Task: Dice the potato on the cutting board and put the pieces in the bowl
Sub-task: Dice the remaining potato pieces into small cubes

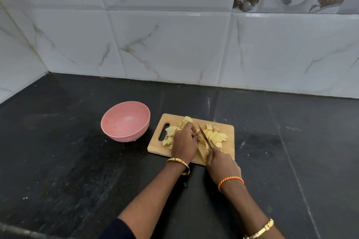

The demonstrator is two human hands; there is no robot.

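Wooden cutting board (227,129) on the black countertop (68,161), handle slot toward the left edge. Pale yellow potato pieces (216,137) scattered over the board: thin, irregular chunks and slices heaped near the right side, more (171,132) beside the handle slot and at the far edge. Sliced potato piece (203,151) near the front edge, cut faces pale, skin tan, slices fanned together. Left hand (184,141) over the middle of the board, fingers curled down on potato. Right hand (221,163) wrapped round the handle of a knife (205,136), blade angled toward the far edge between the two heaps. Pink bowl (126,120) just left of the board, apart from it, holding nothing visible. Marbled tiles (174,44) behind.
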